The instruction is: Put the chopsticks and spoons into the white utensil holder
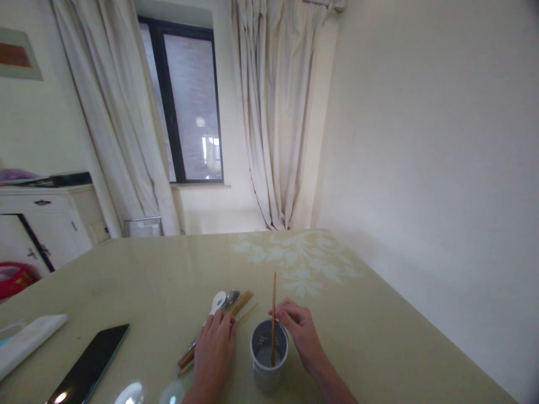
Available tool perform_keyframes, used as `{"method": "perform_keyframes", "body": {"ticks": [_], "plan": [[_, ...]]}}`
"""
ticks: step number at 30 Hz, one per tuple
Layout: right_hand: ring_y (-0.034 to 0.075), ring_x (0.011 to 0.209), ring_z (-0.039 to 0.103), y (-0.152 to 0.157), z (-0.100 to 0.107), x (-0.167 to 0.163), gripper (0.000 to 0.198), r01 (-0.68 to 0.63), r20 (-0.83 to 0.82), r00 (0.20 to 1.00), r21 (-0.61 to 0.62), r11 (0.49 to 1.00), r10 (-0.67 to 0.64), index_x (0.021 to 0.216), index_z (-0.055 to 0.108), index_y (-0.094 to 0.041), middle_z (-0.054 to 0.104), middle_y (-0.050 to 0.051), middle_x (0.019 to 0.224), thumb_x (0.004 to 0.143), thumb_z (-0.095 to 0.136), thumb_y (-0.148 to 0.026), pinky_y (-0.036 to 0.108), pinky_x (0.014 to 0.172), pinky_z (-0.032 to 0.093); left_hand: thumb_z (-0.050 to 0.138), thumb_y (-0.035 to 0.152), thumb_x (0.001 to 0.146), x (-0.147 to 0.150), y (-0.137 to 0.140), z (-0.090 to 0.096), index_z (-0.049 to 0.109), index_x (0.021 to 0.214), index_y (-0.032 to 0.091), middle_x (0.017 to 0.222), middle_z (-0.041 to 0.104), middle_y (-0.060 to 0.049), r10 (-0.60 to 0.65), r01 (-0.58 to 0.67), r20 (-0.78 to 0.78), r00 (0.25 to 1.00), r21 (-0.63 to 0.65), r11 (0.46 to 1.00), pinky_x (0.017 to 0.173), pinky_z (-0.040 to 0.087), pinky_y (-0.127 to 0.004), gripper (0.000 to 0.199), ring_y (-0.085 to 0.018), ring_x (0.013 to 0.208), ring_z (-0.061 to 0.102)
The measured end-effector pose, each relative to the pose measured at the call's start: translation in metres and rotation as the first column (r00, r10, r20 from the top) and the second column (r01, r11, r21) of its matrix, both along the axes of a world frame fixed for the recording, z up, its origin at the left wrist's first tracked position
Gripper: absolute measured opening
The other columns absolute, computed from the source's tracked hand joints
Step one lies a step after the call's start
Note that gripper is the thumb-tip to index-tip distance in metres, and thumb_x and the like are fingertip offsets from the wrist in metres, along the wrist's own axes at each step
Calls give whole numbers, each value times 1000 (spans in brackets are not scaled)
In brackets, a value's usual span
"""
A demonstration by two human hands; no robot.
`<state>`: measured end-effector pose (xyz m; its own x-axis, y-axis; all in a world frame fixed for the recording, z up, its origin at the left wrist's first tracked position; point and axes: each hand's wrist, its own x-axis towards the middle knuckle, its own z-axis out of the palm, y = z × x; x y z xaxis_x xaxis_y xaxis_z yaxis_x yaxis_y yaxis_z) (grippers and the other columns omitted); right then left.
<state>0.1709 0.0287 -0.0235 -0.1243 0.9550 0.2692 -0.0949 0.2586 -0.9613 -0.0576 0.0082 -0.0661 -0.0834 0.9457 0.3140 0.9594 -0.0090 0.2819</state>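
Note:
A grey cup with small holes in its bottom (269, 377) stands upright on the table. One wooden chopstick (274, 292) is upright in it, its lower end inside. My right hand (297, 325), at the cup's right rim, pinches that chopstick between thumb and fingertips. To the left of the cup, my left hand (214, 345) lies over a bundle of wooden chopsticks (241, 302), its fingers curled around them. Beside these chopsticks are a white-handled spoon (218, 301) and metal spoons (231, 296), partly covered by the hand. A single chopstick (248, 312) sticks out toward the cup.
A black phone or tablet (90, 365) lies on the left of the table (160, 280), with a white, long object (31, 342) farther left. Two shiny rounded items (130, 394) sit at the near edge. A wall (442, 196) runs along the table's right side.

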Motion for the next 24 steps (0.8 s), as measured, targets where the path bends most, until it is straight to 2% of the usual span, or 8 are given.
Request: {"method": "perform_keyframes", "body": {"ticks": [5, 9, 12, 14, 16, 18, 21, 24], "plan": [[20, 69, 58, 9, -15, -4, 66, 116, 24, 993, -144, 983, -114, 80, 86, -18, 69, 6, 73, 86, 65, -80, 32, 67, 47, 41, 31, 105, 16, 1, -3, 75, 102, 24, 105, 80, -8, -148, 112, 234, 961, 159, 981, 94, 57, -43, 35, -26, 103, 75], [24, 76, 67, 17, -32, -10, 60, 3, 57, 998, -215, 977, 9, 85, 85, -17, 76, 7, 79, 72, 83, -75, 33, 71, 51, 48, 26, 100, 32, -6, 3, 77, 110, 26, 110, 79, -8, -304, 253, 402, 864, 177, 951, 91, 61, -36, 30, -24, 104, 76], [28, 87, 73, 16, -35, -15, 59, -55, 12, 998, -204, 977, 58, 92, 84, -16, 80, 9, 88, 72, 86, -72, 37, 80, 55, 57, 18, 92, 39, -10, 5, 77, 121, 28, 116, 78, -7, -389, 355, 470, 792, 163, 920, 91, 62, -30, 36, -23, 105, 77], [29, 88, 75, 15, -32, -15, 58, -46, -18, 999, -185, 982, 44, 94, 82, -17, 81, 10, 91, 75, 85, -71, 38, 80, 56, 57, 15, 92, 39, -8, 1, 75, 127, 29, 122, 77, -6, -405, 357, 446, 798, 191, 914, 96, 61, -31, 42, -23, 111, 76], [27, 83, 76, 16, -25, -9, 59, 37, -70, 996, -146, 989, -48, 95, 77, -18, 81, 11, 93, 79, 81, -74, 36, 75, 57, 51, 14, 96, 34, -3, -2, 76, 128, 27, 126, 77, -7, -356, 282, 371, 858, 240, 929, 102, 60, -35, 42, -24, 118, 73], [24, 78, 75, 20, -16, 5, 59, 216, -164, 960, -91, 972, -228, 96, 71, -20, 82, 10, 95, 83, 75, -77, 35, 72, 57, 43, 14, 100, 26, 1, -4, 77, 125, 23, 127, 77, -9, -240, 169, 270, 932, 261, 950, 106, 57, -40, 43, -25, 122, 71], [18, 73, 73, 27, -2, 37, 54, 473, -345, 818, -52, 880, -460, 100, 63, -24, 81, 5, 91, 85, 77, -73, 32, 75, 59, 39, 11, 103, 11, 2, 2, 77, 125, 23, 125, 77, -10, -42, 30, 75, 996, 150, 988, 102, 54, -44, 45, -27, 118, 70], [13, 68, 67, 29, 8, 61, 50, 509, -516, 715, -77, 857, -472, 105, 64, -26, 78, -1, 84, 82, 85, -65, 26, 70, 57, 42, 7, 101, 0, -3, 8, 77, 124, 25, 124, 77, -9, 63, -61, -119, 991, 14, 998, 96, 50, -43, 46, -29, 114, 68]]}}
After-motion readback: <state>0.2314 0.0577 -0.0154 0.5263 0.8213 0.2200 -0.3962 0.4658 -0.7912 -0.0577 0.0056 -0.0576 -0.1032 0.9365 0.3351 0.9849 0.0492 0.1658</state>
